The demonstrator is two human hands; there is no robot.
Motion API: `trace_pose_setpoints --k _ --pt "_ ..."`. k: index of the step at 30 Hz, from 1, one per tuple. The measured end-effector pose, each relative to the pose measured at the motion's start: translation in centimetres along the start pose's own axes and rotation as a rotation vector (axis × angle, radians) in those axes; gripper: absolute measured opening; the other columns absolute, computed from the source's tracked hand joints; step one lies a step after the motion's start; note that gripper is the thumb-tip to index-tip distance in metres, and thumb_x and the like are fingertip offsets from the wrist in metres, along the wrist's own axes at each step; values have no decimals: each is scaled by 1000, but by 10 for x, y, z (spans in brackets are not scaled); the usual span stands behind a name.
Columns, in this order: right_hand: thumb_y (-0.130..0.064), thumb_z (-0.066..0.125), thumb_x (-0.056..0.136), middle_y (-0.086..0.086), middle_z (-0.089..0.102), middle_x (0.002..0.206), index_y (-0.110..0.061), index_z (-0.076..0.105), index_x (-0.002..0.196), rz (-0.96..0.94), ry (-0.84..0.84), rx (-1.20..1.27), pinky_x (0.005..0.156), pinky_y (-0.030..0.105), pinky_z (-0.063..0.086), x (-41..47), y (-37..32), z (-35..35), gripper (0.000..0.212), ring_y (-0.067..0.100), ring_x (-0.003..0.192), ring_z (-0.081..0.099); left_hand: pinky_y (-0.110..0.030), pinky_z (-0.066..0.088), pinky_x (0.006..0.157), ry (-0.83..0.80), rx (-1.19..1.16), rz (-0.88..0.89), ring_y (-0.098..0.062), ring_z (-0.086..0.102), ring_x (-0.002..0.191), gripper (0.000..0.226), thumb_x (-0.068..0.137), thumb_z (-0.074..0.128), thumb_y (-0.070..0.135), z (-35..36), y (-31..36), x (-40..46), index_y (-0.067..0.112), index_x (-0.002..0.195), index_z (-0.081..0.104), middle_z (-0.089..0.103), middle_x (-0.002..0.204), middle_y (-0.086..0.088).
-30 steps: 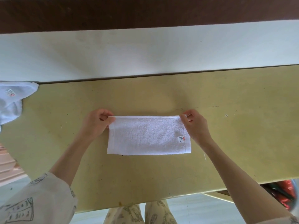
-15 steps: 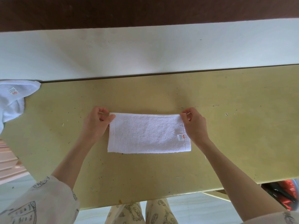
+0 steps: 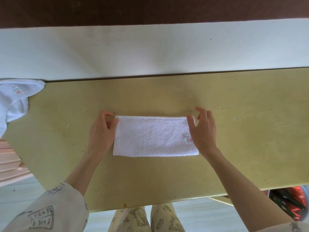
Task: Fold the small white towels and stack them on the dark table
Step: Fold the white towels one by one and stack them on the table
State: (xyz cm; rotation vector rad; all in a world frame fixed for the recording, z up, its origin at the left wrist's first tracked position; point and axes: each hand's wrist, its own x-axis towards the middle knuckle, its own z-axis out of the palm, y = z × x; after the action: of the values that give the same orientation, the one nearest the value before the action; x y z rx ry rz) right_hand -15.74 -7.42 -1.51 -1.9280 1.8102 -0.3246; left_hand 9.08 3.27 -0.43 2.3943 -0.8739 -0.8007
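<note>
A folded white towel (image 3: 155, 136) is lying flat as a long rectangle in the middle of the yellowish tabletop (image 3: 242, 148), its long sides running parallel to the tabletop's near and far edges. A small label (image 3: 188, 140) with red print is showing near the towel's right end.

The left hand (image 3: 100, 131) is resting at the towel's left end, its thumb and fingers curled together and touching the far left corner; whether they are pinching the cloth cannot be told. The right hand (image 3: 203, 131) is lying over the towel's right end, its thumb pressing on the far right corner while the other fingers are spreading apart, lifted above the tabletop just past that corner.

More white towels (image 3: 15, 101) are lying crumpled at the tabletop's far left corner, one showing a red-printed label. A pale wall (image 3: 150, 51) is running along the tabletop's far edge. A patterned sleeve (image 3: 50, 210) is covering the left upper arm.
</note>
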Motion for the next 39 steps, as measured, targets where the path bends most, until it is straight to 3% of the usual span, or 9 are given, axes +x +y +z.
trace_pose_setpoints --k 3,7,10,14,23,28,34,37,39 --pt "-28 47 92 16 56 112 -7 53 122 -275 205 -142 82 41 43 -14 -5 7 37 29 100 49 -42 42 75 171 291 210 -33 53 90 24 94 47 18 7 4 -17 4 113 49 55 104 -15" --pt "-16 41 93 20 51 132 -4 50 125 -557 120 -78 108 45 28 -44 -26 43 35 30 129 35 -47 38 98 100 383 549 -31 43 121 33 92 39 11 48 17 -41 8 123 46 51 126 -15" --pt "-19 36 94 19 44 141 -7 42 132 -503 18 -122 112 46 19 -49 -22 66 40 29 135 28 -48 26 112 0 479 576 -29 32 136 43 95 31 21 75 9 -39 10 136 37 39 145 -12" --pt "-33 36 95 17 39 145 -12 42 137 -490 -10 -273 114 45 19 -40 3 64 47 28 137 31 -48 17 114 -44 642 585 -28 28 139 50 98 24 33 73 -18 -31 12 142 33 31 150 -10" --pt "-53 27 93 11 29 152 -21 29 144 -433 -130 -439 114 50 10 -40 -2 56 60 26 141 24 -49 6 115 -32 602 329 -30 10 142 61 96 13 41 28 -49 -25 7 147 16 18 154 -15" --pt "-53 25 93 11 27 153 -20 27 145 -429 -140 -442 113 52 8 -41 -3 57 61 25 142 19 -50 31 93 146 482 50 -41 40 112 42 91 52 35 22 -21 -33 1 114 51 46 120 -23" --pt "-53 25 93 11 25 153 -20 26 145 -427 -141 -445 114 51 4 -42 -4 57 61 23 142 14 -42 30 91 58 346 -270 -31 34 115 44 94 45 41 30 6 -31 3 114 52 42 121 -15" --pt "-53 24 93 10 24 154 -20 25 145 -421 -142 -440 114 51 4 -42 -4 57 61 23 142 13 -40 34 89 46 277 -253 -30 40 111 39 95 43 38 30 11 -30 4 112 52 47 117 -13" --pt "-53 24 94 11 24 154 -19 26 145 -422 -140 -435 114 51 3 -42 -4 57 62 23 142 12 -37 39 76 43 154 -220 -27 50 97 34 96 42 36 26 13 -31 5 110 48 53 105 -8"
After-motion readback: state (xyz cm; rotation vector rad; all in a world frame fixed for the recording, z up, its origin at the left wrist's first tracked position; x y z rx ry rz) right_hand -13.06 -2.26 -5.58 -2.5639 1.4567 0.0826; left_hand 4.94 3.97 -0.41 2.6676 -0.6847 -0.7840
